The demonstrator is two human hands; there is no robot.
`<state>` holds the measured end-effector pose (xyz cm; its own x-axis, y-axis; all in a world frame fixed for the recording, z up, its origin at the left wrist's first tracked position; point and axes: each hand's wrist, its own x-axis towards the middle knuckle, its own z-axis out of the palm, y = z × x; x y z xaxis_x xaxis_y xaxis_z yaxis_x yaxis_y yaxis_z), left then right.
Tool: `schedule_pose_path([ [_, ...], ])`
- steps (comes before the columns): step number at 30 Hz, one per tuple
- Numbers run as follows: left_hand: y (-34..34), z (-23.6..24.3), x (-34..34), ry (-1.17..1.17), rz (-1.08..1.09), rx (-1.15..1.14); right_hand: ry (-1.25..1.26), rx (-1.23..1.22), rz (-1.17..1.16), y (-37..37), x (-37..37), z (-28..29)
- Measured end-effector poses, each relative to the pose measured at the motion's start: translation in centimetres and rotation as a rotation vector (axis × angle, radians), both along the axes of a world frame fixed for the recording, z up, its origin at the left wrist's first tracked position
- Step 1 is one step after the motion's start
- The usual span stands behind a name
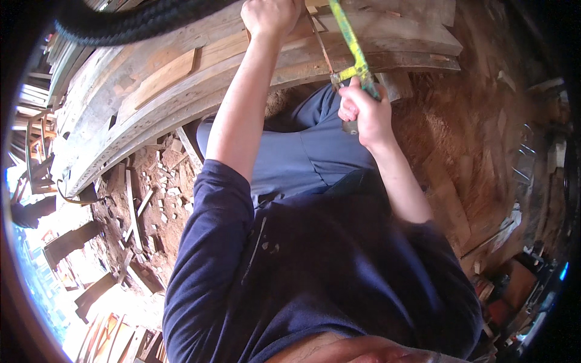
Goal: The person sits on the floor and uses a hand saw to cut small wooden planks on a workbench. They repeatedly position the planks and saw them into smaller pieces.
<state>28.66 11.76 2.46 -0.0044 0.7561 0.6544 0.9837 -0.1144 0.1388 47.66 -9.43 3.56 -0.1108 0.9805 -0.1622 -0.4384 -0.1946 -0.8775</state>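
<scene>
My right hand (370,116) is wrapped round the handle of a hacksaw (350,37) with a worn yellow-green frame. Its thin, rusty blade runs away from me over the wooden workbench (417,39), and the far end leaves the picture at the top. To the left of the saw, my left hand (270,17) is closed at the top edge, above the bench. Its fingers point away from me, so whatever they grip is hidden. A flat wooden board (166,77) lies on the bench left of my left forearm.
My legs are against the bench's near edge. Wood offcuts (140,209) and sawdust litter the ground at left; more sawdust (448,121) covers the right side. A thick black braided hose or cable (133,24) crosses the upper left. Stacked wood strips (112,339) stand at lower left.
</scene>
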Motion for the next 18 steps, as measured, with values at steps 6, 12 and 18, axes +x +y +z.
schedule_pose_path([
  [6, 0.5, 0.5, 0.1, -0.010, 0.005, -0.021, -0.853, 0.270, -0.148, 1.8, -0.9, 1.1],
  [12, 0.3, 1.0, 0.3, 0.002, 0.029, -0.033, -0.604, 0.128, -0.215, 1.8, -1.6, 0.5],
  [18, 0.3, 1.2, 0.5, 0.007, 0.055, -0.101, -0.485, 0.113, -0.207, 1.6, -2.2, -0.3],
])
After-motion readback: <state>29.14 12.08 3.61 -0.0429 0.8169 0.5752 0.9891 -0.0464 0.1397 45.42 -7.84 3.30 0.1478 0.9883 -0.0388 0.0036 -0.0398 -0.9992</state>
